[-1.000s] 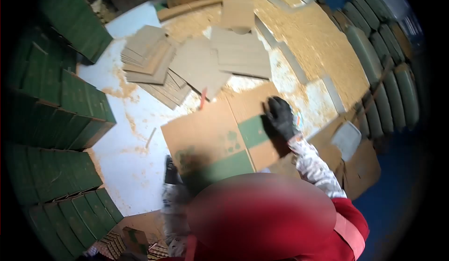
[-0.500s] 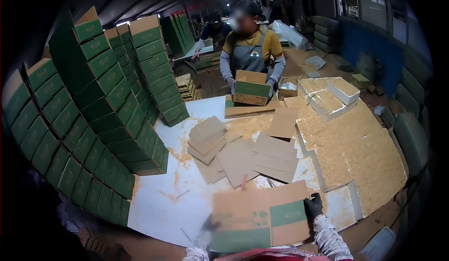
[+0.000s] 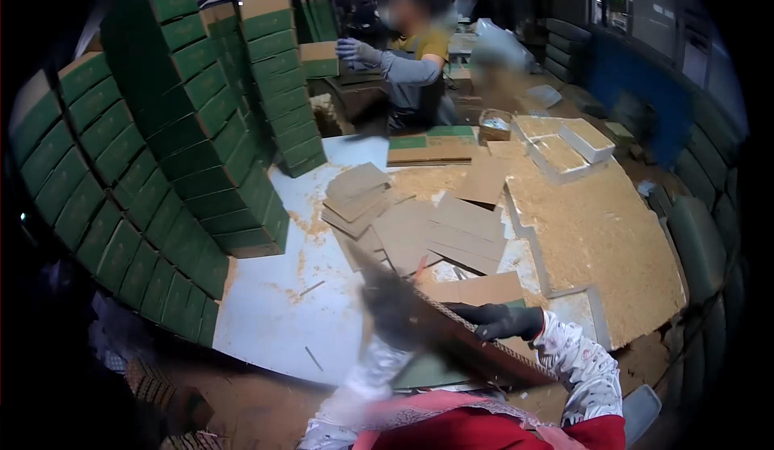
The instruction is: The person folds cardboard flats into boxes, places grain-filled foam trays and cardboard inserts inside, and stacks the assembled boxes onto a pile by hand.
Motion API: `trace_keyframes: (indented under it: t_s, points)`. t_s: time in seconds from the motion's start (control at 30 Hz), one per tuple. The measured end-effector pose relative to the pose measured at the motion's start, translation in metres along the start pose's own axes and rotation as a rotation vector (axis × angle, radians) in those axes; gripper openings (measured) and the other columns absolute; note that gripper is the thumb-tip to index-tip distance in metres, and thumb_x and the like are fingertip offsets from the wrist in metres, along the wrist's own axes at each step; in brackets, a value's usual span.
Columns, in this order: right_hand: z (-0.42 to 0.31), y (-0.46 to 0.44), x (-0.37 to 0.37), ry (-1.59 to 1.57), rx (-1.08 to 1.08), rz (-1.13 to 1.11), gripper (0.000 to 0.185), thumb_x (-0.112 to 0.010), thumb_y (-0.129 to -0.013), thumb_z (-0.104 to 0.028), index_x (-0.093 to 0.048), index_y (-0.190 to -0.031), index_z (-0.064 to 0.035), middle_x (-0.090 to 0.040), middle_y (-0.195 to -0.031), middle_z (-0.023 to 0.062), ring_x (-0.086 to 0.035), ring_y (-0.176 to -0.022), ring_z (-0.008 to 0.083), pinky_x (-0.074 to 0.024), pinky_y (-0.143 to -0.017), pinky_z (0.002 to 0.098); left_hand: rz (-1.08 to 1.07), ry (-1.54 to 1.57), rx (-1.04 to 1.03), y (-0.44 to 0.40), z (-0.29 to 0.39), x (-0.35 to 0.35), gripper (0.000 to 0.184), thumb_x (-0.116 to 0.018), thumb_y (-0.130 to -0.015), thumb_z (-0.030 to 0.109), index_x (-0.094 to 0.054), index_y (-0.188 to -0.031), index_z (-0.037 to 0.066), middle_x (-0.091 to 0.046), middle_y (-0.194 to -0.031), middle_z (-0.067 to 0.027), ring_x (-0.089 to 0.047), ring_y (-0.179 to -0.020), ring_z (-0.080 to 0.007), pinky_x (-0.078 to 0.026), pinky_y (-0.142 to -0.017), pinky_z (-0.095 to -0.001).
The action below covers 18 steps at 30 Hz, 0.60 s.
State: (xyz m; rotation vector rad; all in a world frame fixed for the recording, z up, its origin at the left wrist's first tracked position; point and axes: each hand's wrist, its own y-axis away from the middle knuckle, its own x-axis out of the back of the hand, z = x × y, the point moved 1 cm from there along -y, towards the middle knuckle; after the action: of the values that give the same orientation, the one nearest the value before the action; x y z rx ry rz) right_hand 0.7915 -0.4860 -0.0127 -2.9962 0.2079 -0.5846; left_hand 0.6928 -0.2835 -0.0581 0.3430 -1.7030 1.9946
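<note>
A flattened cardboard box [image 3: 472, 344] stands tilted on edge in front of my body, its brown side blurred by motion. My right hand [image 3: 501, 321], in a dark glove, is closed over its upper edge. My left hand [image 3: 389, 301], also dark-gloved, is at its far left end, too smeared to show the fingers. Behind the tilted sheet, another flat cardboard box [image 3: 484, 289] with a green band lies on the table. Several loose cardboard sheets [image 3: 459, 232] lie just beyond it.
Tall stacks of green boxes [image 3: 193, 136] line the left side. Sawdust-like filling [image 3: 597, 232] covers the right side of the white table [image 3: 274, 329]. Across the table, a co-worker [image 3: 415, 71] reaches toward a green and brown box [image 3: 320, 59]. Flat boxes [image 3: 431, 150] lie by the far edge.
The cardboard in front of me went from lying flat to tilted on edge. My left hand rose and moved forward. The co-worker turned and moved a box toward the stacks on the left.
</note>
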Motion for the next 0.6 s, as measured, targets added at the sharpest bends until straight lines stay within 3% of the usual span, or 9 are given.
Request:
trace_keyframes:
  t_s: [0.1,0.13,0.2,0.27,0.37,0.43,0.47,0.53,0.6]
  points:
    - [0.013,-0.026,-0.013,-0.081,-0.134,-0.019,0.033,-0.068,-0.078,-0.028,-0.061,-0.102,-0.006,-0.053,-0.114,0.0127,-0.053,-0.101,0.0258,-0.04,-0.09,0.036,-0.237,0.249,-0.222,0.006,0.032,-0.009,0.045,-0.059,-0.075,0.02,-0.052,-0.118,0.01,-0.051,-0.121,-0.0095,-0.049,-0.112,-0.028,-0.031,-0.098,-0.047]
    - [0.016,-0.038,-0.007,-0.046,0.172,-0.035,0.038,-0.067,-0.079,-0.028,-0.057,-0.108,-0.0058,-0.051,-0.117,0.0099,-0.052,-0.102,0.0219,-0.0398,-0.091,0.0352,-0.148,0.294,-0.244,0.004,0.03,-0.004,0.044,-0.06,-0.075,0.021,-0.052,-0.117,0.012,-0.05,-0.123,-0.0088,-0.048,-0.114,-0.0285,-0.027,-0.099,-0.0535]
    - [0.008,-0.032,-0.001,-0.119,-0.201,-0.017,0.07,-0.066,-0.081,-0.029,-0.03,-0.135,-0.0063,-0.047,-0.123,0.015,-0.047,-0.111,0.0244,-0.0383,-0.094,0.0339,-0.102,0.344,-0.26,0.005,0.025,0.011,0.046,-0.07,-0.065,0.023,-0.054,-0.107,0.012,-0.052,-0.119,-0.0089,-0.048,-0.114,-0.0291,-0.027,-0.096,-0.0576]
    - [0.024,-0.032,0.003,-0.034,-0.347,0.053,0.078,-0.067,-0.078,-0.026,-0.022,-0.139,-0.0067,-0.043,-0.129,0.0181,-0.044,-0.116,0.0264,-0.0376,-0.095,0.0328,-0.166,0.392,-0.194,0.003,0.025,0.028,0.035,-0.071,-0.065,0.028,-0.059,-0.096,0.018,-0.057,-0.11,-0.0038,-0.051,-0.108,-0.0287,-0.023,-0.097,-0.056]
    - [0.021,-0.035,0.025,0.376,-0.125,0.218,0.081,-0.057,-0.068,-0.009,-0.021,-0.14,-0.0076,-0.036,-0.136,0.0193,-0.039,-0.122,0.0267,-0.0345,-0.099,0.034,-0.241,0.484,-0.352,-0.019,0.008,0.05,0.016,-0.062,-0.069,0.025,-0.051,-0.068,0.013,-0.056,-0.07,-0.0027,-0.061,-0.093,-0.0258,-0.02,-0.099,-0.0584]
    - [0.007,-0.028,0.055,0.265,-0.135,0.33,0.074,-0.049,-0.063,0.0,-0.032,-0.134,-0.0066,-0.039,-0.134,0.0143,-0.04,-0.123,0.0254,-0.0343,-0.1,0.036,-0.415,0.76,-0.499,-0.048,-0.002,0.09,0.02,-0.059,-0.069,0.023,-0.047,-0.063,0.008,-0.047,-0.054,-0.0039,-0.061,-0.062,-0.0251,-0.041,-0.09,-0.0524]
    - [0.01,-0.021,0.075,0.338,-0.041,0.409,0.069,-0.048,-0.063,0.001,-0.037,-0.131,-0.0072,-0.04,-0.134,0.014,-0.044,-0.12,0.0272,-0.0354,-0.099,0.0365,-0.589,0.71,-0.509,-0.064,0.002,0.118,0.029,-0.064,-0.069,0.031,-0.055,-0.075,0.003,-0.049,-0.054,-0.0061,-0.057,-0.054,-0.0265,-0.047,-0.084,-0.0472]
    - [-0.002,-0.009,0.082,0.731,-0.385,0.669,0.052,-0.053,-0.064,-0.002,-0.049,-0.116,-0.0077,-0.046,-0.124,0.0182,-0.047,-0.112,0.0357,-0.04,-0.094,0.0363,-0.787,0.262,-0.457,-0.042,0.001,0.139,0.076,-0.069,-0.061,0.051,-0.052,-0.114,0.0,-0.052,-0.054,-0.01,-0.059,-0.056,-0.0295,-0.051,-0.073,-0.0458]
    - [-0.008,-0.007,0.062,1.341,-0.186,0.561,0.044,-0.058,-0.067,-0.009,-0.052,-0.111,-0.0099,-0.043,-0.124,0.0211,-0.048,-0.109,0.0369,-0.0324,-0.099,0.049,-0.881,-0.004,-0.348,-0.026,-0.01,0.116,0.079,-0.065,-0.064,0.053,-0.045,-0.122,0.003,-0.046,-0.084,-0.0166,-0.055,-0.077,-0.0336,-0.047,-0.078,-0.0474]
